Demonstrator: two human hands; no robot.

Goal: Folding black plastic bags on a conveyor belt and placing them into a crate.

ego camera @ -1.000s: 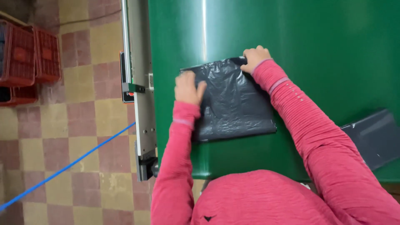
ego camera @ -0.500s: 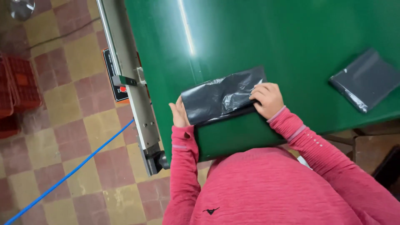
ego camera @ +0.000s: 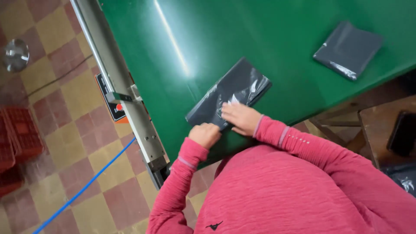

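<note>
The folded black plastic bag (ego camera: 232,93) lay flat on the green surface near its lower edge, set at a slant. It was dark and glossy, wrinkled, with light glinting off its creases, and its near end sat under the person's fingers

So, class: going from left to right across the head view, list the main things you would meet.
Red crates → blue cable → metal side rail → left hand → right hand on the dark plastic bag → second folded dark bag.
</note>
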